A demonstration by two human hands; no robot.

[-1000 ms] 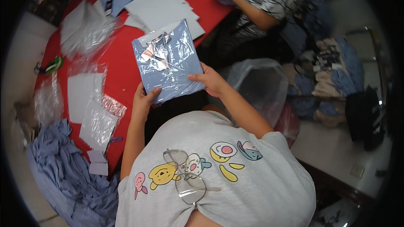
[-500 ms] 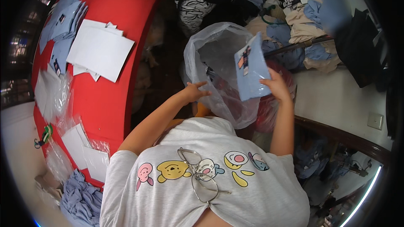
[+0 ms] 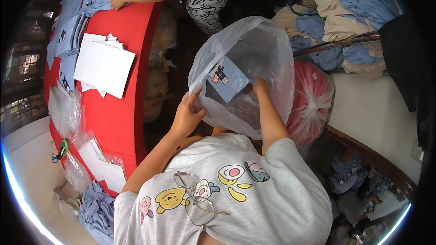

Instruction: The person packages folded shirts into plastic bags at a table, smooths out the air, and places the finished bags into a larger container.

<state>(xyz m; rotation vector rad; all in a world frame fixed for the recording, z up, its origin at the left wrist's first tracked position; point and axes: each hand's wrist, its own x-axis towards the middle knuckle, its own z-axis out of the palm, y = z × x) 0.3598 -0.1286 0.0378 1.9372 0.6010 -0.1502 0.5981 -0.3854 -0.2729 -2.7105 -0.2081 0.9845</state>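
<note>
A large clear plastic bag [image 3: 279, 50] stands with its mouth open in front of me. My left hand [image 3: 187, 114] is closed on the near-left rim of this bag. Inside it lies a folded light-blue garment [image 3: 231, 84] in a flat pack, dark and orange tags on its face. My right hand [image 3: 259, 87] reaches down into the bag, close to the right corner of the garment. Its fingers are mostly hidden, so whether they touch the pack is unclear.
A red-covered table [image 3: 111, 122] on the left bears white sheets [image 3: 105, 66] and folded blue garments [image 3: 72, 41]. Another person's hand [image 3: 119, 1] rests on blue cloth there. A tied bag of red goods [image 3: 311, 104] sits at right, below heaped blue and beige clothes [image 3: 338, 16].
The garment pack has gone from above the bag's right side down into it, with my right hand following. My left hand has taken the rim. The other person's hand now lies on blue cloth.
</note>
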